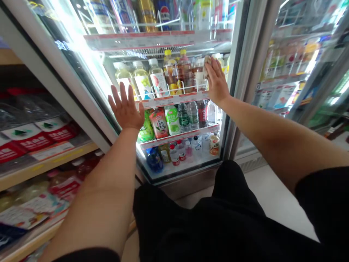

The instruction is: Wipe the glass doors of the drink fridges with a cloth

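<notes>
My left hand (127,109) is open, fingers spread and palm toward the glass door (188,160) of a lit drinks cooler; it appears to rest on the pane. At the upper right of the same door, my right hand (217,80) holds a small crumpled beige cloth (207,65) against the glass. Its fingers lie stretched over the cloth, and most of the cloth is hidden beneath them. Behind the pane stand rows of drinks, among them a white-capped bottle (158,78) and a yellow-capped bottle (171,69).
Wooden-edged shelves (49,162) with packed bottles run along the left. A second glass-doored cooler (283,80) stands to the right, past a metal door frame (247,65). My black-clad knees (229,182) are close to the cooler's base. Pale floor (280,196) shows at lower right.
</notes>
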`<state>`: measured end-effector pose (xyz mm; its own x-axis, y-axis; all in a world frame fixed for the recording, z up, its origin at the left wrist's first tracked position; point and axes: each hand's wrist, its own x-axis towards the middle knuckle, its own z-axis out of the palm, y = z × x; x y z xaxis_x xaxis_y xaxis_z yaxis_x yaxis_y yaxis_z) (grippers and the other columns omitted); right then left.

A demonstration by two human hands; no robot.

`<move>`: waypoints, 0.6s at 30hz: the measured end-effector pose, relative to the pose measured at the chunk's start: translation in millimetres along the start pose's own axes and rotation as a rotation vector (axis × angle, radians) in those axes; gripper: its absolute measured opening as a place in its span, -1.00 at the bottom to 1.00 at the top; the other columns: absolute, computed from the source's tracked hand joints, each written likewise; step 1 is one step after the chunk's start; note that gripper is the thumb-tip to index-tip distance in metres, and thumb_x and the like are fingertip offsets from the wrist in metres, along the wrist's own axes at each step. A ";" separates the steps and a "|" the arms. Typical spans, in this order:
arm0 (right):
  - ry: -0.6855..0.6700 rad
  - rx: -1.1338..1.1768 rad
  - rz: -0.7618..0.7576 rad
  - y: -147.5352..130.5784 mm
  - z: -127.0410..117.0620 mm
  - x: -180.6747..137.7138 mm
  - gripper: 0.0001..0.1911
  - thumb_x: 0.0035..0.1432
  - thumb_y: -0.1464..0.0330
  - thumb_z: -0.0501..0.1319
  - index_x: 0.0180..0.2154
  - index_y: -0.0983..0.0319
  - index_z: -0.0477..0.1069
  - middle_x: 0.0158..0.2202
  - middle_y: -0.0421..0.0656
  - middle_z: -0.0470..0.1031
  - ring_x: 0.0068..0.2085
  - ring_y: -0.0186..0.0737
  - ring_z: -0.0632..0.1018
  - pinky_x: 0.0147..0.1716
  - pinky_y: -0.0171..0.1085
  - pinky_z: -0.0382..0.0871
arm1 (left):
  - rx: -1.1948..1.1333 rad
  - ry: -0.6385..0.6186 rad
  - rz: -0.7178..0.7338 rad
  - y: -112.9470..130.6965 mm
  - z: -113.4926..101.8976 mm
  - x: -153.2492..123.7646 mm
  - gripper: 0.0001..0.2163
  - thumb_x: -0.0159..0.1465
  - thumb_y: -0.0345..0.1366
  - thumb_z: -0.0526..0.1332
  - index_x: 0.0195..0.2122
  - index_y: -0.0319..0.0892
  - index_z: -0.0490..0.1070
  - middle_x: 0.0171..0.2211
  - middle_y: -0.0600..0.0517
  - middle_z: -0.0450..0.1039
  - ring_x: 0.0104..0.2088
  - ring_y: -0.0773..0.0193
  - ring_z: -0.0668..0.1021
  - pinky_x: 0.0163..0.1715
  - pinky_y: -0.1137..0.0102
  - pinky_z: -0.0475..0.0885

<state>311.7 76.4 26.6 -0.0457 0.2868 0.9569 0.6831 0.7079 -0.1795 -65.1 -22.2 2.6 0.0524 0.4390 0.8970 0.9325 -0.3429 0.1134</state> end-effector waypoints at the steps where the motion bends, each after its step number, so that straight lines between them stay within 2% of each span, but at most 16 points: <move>1: 0.016 0.026 -0.001 -2.5 0.6 9.3 -0.24 0.33 -0.08 -0.21 0.34 0.07 0.34 0.49 -0.27 0.16 0.56 -0.33 -0.16 0.50 -0.14 -0.24 | 0.015 -0.002 -0.001 -0.9 0.6 0.4 -0.30 0.45 0.04 -0.04 0.51 -0.26 0.00 0.56 0.06 -0.22 0.54 0.12 -0.30 0.52 0.01 -0.45; 4: -0.001 0.084 -0.029 -18.7 5.4 21.3 -0.27 0.28 -0.11 -0.20 0.26 -0.04 0.42 0.44 -0.35 0.27 0.56 -0.31 -0.29 0.48 -0.16 -0.32 | 0.066 -0.020 0.005 -3.0 2.1 1.4 -0.28 0.45 0.06 -0.10 0.51 -0.30 -0.05 0.56 0.02 -0.26 0.53 0.12 -0.35 0.50 0.02 -0.47; 8: -0.243 -0.013 -0.149 -52.2 14.5 -1.3 -0.34 0.33 0.27 -0.06 0.41 0.16 0.25 0.51 -0.25 0.13 0.56 -0.22 -0.05 0.53 0.03 -0.20 | 0.071 -0.036 0.036 -2.7 1.3 1.2 -0.27 0.47 0.05 -0.14 0.50 -0.38 -0.11 0.56 -0.08 -0.31 0.49 0.15 -0.45 0.47 -0.03 -0.47; 11: -0.385 -0.114 -0.245 -68.7 20.0 -5.0 -0.28 0.27 0.51 -0.07 0.44 0.17 0.20 0.53 -0.24 0.08 0.55 -0.19 0.02 0.54 0.11 -0.12 | 0.062 -0.039 0.021 -0.9 0.3 0.7 -0.27 0.45 0.04 -0.11 0.50 -0.36 -0.08 0.56 -0.04 -0.31 0.49 0.18 -0.46 0.48 0.03 -0.49; 15: -0.321 -0.151 -0.243 -81.0 28.7 19.5 -0.22 0.27 0.56 -0.08 0.46 0.02 0.14 0.55 -0.38 0.02 0.56 -0.24 -0.03 0.55 0.05 -0.10 | 0.050 -0.047 -0.007 2.5 0.4 0.4 -0.27 0.43 0.05 -0.15 0.51 -0.33 -0.10 0.56 -0.01 -0.33 0.44 0.25 -0.54 0.46 0.05 -0.51; 18: -0.302 -0.205 -0.242 -97.2 35.8 19.2 -0.23 0.30 0.57 -0.11 0.49 0.10 0.08 0.55 -0.30 0.00 0.56 -0.21 -0.04 0.55 0.01 -0.08 | 0.041 -0.052 -0.021 4.3 0.3 0.2 -0.27 0.43 0.03 -0.17 0.50 -0.34 -0.14 0.56 -0.02 -0.35 0.38 0.31 -0.64 0.43 0.00 -0.52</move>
<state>218.4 36.2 54.3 -0.4130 0.3259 0.8504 0.7555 0.6440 0.1200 -61.0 -23.3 3.2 0.0504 0.4885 0.8711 0.9474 -0.2993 0.1131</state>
